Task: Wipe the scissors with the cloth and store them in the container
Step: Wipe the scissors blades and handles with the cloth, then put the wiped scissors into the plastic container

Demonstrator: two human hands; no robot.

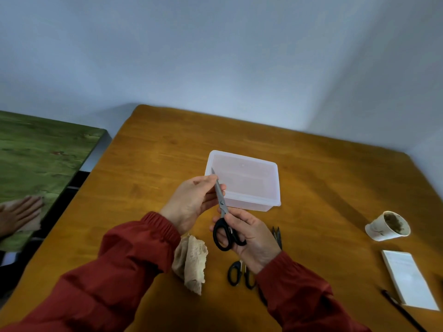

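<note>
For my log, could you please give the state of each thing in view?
Held scissors: blades shut, in both hands.
Left hand: pinching the blades.
Right hand: holding the handles.
Cloth: crumpled, on the table.
Container: upright; lid unclear.
Spare scissors: lying flat, partly hidden.
Cup: standing, stained inside.

Table (155,164) bare left of container (251,202); cloth (191,262), second scissors (234,271) block near side.

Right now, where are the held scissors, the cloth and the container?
held scissors (222,202): head view, on the pivot.
cloth (191,259): head view, middle of the crumpled fabric.
container (249,204): head view, on its near wall.
</note>
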